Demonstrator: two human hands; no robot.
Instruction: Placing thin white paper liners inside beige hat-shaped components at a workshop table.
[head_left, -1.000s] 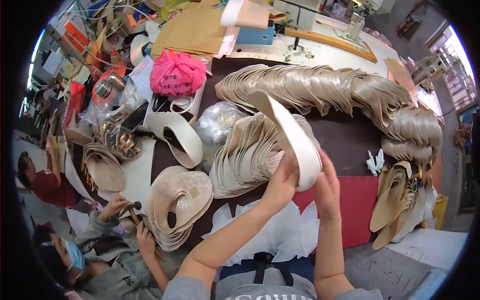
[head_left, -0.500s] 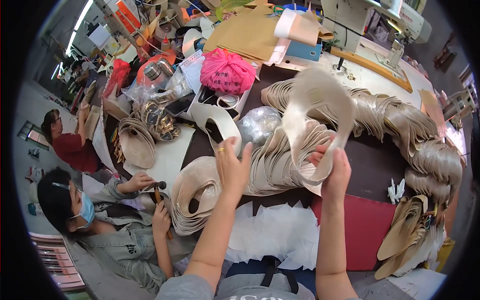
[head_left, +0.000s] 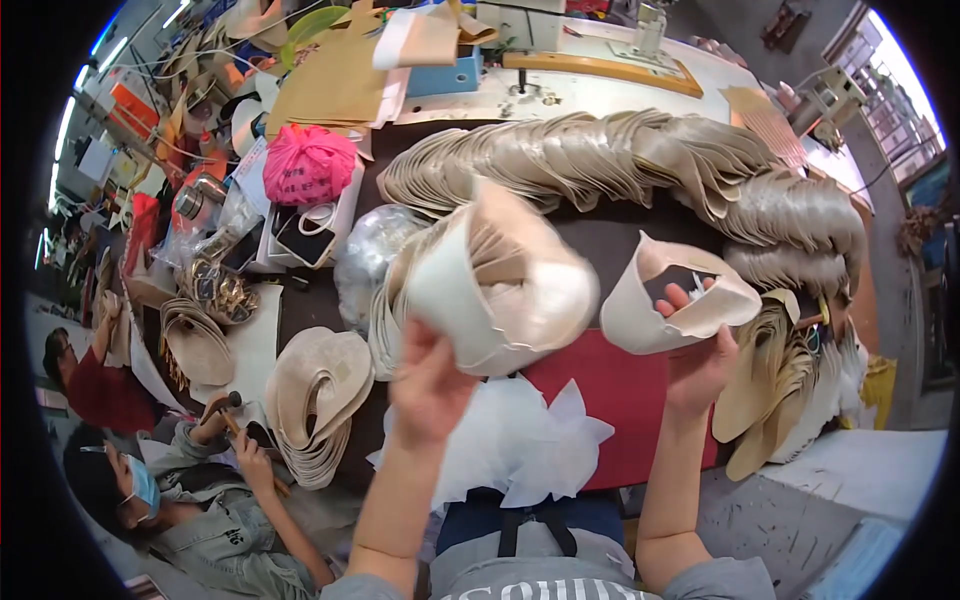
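My left hand (head_left: 432,385) grips a thick bundle of beige cut shoe pieces (head_left: 500,285), lifted and curled above the dark table. My right hand (head_left: 700,360) holds a single cream shoe piece (head_left: 680,295), bent into a loop, with my fingers poking through its cutout. Both hands are raised in front of me, about a hand's width apart. Behind them a long fanned row of beige pieces (head_left: 620,160) curves across the table. A red sheet (head_left: 620,400) and white crumpled paper (head_left: 520,440) lie below my hands.
A stack of cream pieces (head_left: 315,395) sits at the left front. A pink bag (head_left: 308,165), clear bags and a tray of metal parts (head_left: 215,290) are at the left. Two people (head_left: 180,500) work low on the left. A sewing machine table (head_left: 600,60) stands behind.
My left hand has taken up a thick bundle of pieces and lifted it. My right hand has moved right with one piece, now curled. The view shifted.
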